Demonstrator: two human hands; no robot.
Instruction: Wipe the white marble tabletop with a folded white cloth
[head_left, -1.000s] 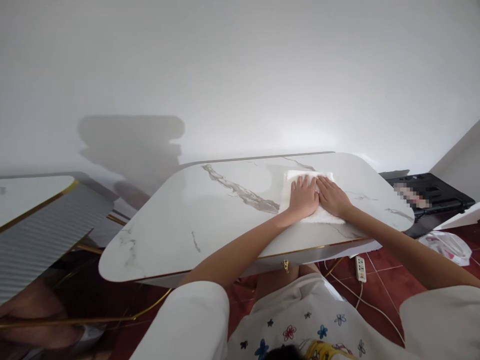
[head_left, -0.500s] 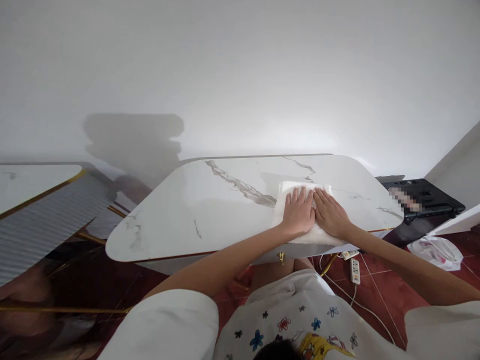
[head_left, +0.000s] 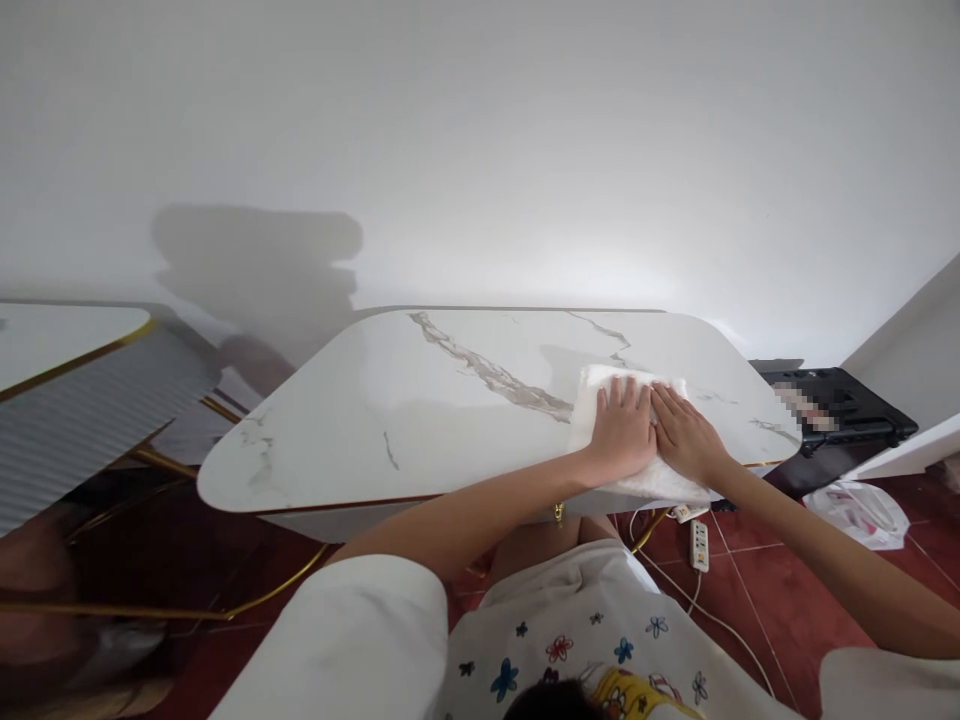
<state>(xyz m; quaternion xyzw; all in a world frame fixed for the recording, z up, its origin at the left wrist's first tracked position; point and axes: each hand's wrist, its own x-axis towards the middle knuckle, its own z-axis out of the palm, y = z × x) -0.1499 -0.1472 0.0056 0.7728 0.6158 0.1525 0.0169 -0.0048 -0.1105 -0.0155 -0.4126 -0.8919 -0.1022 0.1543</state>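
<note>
A white cloth (head_left: 589, 415) lies flat on the right half of a white marble-patterned tabletop (head_left: 330, 430), its near side reaching the front edge. Both of my hands press on it from above. My left hand (head_left: 624, 430) rests with its fingers stretched out and slightly spread. Close beside it, touching or nearly so, my right hand (head_left: 688, 432) lies with fingers extended and angled toward the left. Neither hand is wrapped round the cloth. Below the front edge a small gold knob (head_left: 558, 514) shows.
A white wall (head_left: 480, 150) rises behind the table. At the left stands a second table with a ribbed side (head_left: 97, 410). To the right are a black case (head_left: 847, 400) and a plastic bag (head_left: 859, 515). A power strip (head_left: 699, 545) with a cable lies on the red tiled floor (head_left: 810, 590).
Both hands and the cloth beneath them have slid a little to the right along the tabletop. The view has shifted slightly too.
</note>
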